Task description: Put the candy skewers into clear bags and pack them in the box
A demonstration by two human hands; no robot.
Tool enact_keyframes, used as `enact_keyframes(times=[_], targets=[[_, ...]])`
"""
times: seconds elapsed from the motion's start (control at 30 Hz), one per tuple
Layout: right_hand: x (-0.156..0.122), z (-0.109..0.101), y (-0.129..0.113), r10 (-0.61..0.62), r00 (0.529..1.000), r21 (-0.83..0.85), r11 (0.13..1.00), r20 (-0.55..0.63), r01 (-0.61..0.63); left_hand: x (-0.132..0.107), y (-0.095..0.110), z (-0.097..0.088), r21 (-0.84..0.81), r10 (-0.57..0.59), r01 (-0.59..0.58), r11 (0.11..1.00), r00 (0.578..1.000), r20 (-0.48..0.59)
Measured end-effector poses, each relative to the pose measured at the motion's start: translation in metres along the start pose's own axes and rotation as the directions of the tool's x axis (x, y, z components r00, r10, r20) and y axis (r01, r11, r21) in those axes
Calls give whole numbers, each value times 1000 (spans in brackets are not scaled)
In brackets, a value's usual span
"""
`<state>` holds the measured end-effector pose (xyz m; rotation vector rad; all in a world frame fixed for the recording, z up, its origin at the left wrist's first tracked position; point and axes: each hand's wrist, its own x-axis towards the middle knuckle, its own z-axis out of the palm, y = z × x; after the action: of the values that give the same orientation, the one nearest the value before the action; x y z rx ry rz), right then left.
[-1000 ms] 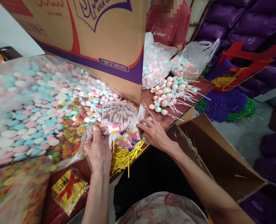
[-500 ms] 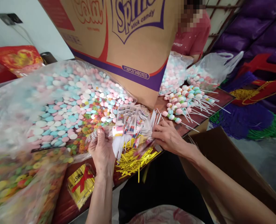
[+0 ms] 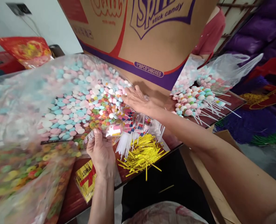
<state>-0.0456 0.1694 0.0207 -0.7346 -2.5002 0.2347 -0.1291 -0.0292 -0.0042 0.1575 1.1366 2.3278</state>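
Box (image 3: 109,34), printed "stick candy" & "1*30PCS*24BOXES", stands at back of table (image 3: 66,205). In front & to its L, big clear bag (image 3: 23,102) w/ pink, white & blue sweets (image 3: 67,109), some ring sweets (image 3: 105,113) mixed in at R side. Smaller ring bag (image 3: 32,183) at bottom L, nr edge blurred.

Far R: purple bundles (image 3: 261,43), w/ purple & green strands (image 3: 247,124) below. Co-worker's red sleeve (image 3: 213,31) shows behind box; two clear bags of sweets nr it. In front of those, pile of skewers (image 3: 196,99), white ends pointing R.

R hand (image 3: 136,100): palm down, reaching past pkts to R end of sweets; fingers stretched out, a bit apart. Can't tell if tips touch.

L hand (image 3: 101,154): thumb & fingers clamped on clear wrapper (image 3: 114,130), held over nr edge of sweets, just L of pkts; can't tell if anything's inside.

Pkts (image 3: 134,121) heaped btwn hands, w/ white sticks (image 3: 126,143) below. Yellow ties (image 3: 144,155) loose at table edge. "TWIST" pack (image 3: 84,183) btwn ring bag & L wrist. Single tie (image 3: 166,189) on dark lap.
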Motion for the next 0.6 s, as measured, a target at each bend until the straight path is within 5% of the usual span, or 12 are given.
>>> enact_keyframes(times=[0.13,0.33,0.47,0.6], targets=[[-52,-26,-11,32,999,-27,999,41,-31,-2,-4,3,-5,-13,13,1000,999,43],[-166,-68,-50,198,965,420,871,172,-253,-16,-11,11,0,-95,95,995,988,120],[-225,-51,-85,81,974,392,906,214,-161,-19,-11,12,12,-78,77,997,988,131],[-245,-21,-101,-87,964,197,980,249,38,-29,-5,6,37,-73,70,997,990,120]])
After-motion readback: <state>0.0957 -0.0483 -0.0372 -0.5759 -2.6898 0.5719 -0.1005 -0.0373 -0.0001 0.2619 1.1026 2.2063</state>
